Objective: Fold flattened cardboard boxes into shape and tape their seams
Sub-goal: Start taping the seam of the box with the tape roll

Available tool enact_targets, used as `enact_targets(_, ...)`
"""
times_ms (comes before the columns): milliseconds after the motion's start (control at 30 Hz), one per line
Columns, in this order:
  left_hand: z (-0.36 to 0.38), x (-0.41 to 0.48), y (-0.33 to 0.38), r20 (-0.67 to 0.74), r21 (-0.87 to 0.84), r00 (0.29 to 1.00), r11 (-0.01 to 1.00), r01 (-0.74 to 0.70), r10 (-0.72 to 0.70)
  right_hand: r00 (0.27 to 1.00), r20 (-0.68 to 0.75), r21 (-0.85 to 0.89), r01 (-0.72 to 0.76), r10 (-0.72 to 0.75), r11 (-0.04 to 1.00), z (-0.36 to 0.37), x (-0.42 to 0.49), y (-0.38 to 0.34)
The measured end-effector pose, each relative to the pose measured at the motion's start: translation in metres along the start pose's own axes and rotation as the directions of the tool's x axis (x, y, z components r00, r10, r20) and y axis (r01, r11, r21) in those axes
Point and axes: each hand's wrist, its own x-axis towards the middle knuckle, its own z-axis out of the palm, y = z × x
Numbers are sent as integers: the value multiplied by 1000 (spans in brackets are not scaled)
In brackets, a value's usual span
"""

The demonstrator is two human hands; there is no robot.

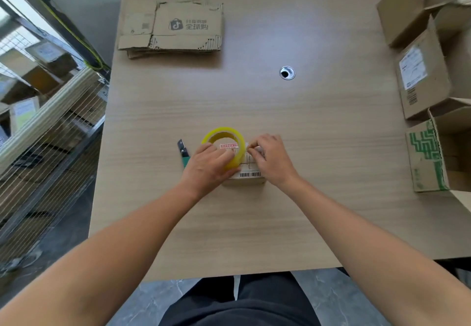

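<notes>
Near-centre on the desk (280,223), a small labelled box (251,174) sits under both hands. Left hand (209,166) fingers curl round the yellow tape roll (229,138) resting on the box; right hand (271,160) fingers pinch what looks like the tape end (251,148). Box probably light, thin-walled, crushable, so steady it by the sides. Utility knife (184,153) lies just left of the roll. Farther off: cable hole (287,72), flattened cardboard stack (173,30) far left, built boxes (428,70) along the right edge, none obstructing.

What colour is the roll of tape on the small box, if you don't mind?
Yellow, see-through; tape roll, head view.
</notes>
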Motion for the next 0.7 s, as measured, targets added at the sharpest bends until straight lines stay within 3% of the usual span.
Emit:
enact_targets(67, 0, 1, -2, 15, -12, 996, 996, 94, -94, 999, -44, 26, -19, 20, 999, -5, -7, -5)
enact_targets(100, 0, 3, -2, 26, -7, 991, 992, 129, -129, 992, -62, 131, -103, 112, 986, -7, -16, -6)
enact_targets(200, 5, 6, 7, 49, 43, 992, 993, 114, -116, 894, 10, 439, -407, 449, 801, -9, -40, -5)
enact_targets(267, 4, 8, 11, 58, 54, 993, 994, 95, -98, 820, 53, 506, -514, 570, 693, -5, -39, -3)
enact_targets(400, -6, 7, 2, -11, 20, 999, 999, 48, -48, 780, 110, 556, -562, 616, 612, -9, -27, 3)
enact_targets(500, -4, 0, 1, -15, 32, 1000, 999, -15, 16, 812, 156, 526, -551, 563, 648, -14, -26, 20)
enact_targets(600, -2, -1, 2, -17, 50, 1000, 999, 7, -7, 811, 119, 503, -546, 572, 670, -12, -26, 24)
enact_targets(700, -3, -1, 4, -63, 77, 998, 997, -6, 10, 775, 77, 563, -553, 628, 614, -6, -31, 22)
